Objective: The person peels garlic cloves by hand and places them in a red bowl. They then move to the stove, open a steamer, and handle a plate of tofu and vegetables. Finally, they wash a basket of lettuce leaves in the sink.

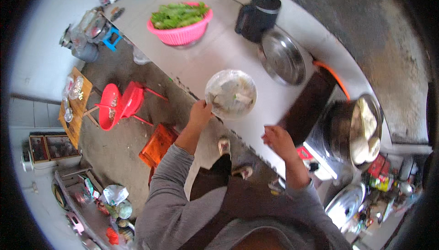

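Observation:
My left hand [200, 113] grips the near left rim of a round bowl [230, 94] at the front edge of the pale counter. Clear plastic seems to line or cover the bowl, and pale pieces with a bit of green show in it. My right hand [279, 143] is empty, its fingers loosely bent and blurred. It hovers near the counter's front edge, beside a dark brown slab [308, 104], apart from the bowl.
Leafy greens [180, 15] fill a pink basket [178, 36]. Further right stand a black jug [259, 18], a steel basin [284, 58] and a large pot [337, 130] with pale rounded items. Red chairs [132, 99] and an orange stool [158, 145] stand on the floor at left.

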The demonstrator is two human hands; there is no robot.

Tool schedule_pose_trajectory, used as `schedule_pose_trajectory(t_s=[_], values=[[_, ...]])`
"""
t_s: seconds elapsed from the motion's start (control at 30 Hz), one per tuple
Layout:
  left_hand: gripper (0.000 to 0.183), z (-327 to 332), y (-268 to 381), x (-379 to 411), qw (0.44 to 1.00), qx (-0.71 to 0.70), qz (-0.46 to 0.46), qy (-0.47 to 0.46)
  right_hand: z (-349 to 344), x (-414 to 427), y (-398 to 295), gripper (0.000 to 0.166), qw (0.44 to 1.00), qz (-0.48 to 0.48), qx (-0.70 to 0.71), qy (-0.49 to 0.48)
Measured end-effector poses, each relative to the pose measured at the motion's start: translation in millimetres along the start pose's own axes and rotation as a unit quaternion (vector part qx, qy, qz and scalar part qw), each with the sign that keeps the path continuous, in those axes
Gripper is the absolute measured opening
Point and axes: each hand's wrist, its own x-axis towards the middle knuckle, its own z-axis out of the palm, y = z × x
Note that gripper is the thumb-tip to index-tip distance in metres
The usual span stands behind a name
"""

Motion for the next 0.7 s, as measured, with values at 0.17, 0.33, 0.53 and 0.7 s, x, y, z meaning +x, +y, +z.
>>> schedule_pose_trajectory(t_s=[0.17,0.33,0.53,0.7], values=[[0.023,21.5,52.1,-83.8,0.993,-0.066,-0.014,-0.095,-0.4,-40.6,-13.2,0.032,0.989,-0.015,0.146,-0.016],[0.02,36.1,64.7,-131.5,0.987,-0.081,0.057,-0.129,-15.5,-103.2,-20.1,0.024,0.966,-0.024,0.259,-0.002],[0.02,56.0,100.9,-184.3,0.979,-0.083,0.08,-0.167,-29.6,-157.7,-22.7,0.027,0.968,-0.002,0.248,0.046],[0.024,63.5,138.2,-212.3,0.96,0.026,0.054,-0.274,-45.2,-194.3,-10.9,0.029,0.938,0.022,0.331,0.1]])
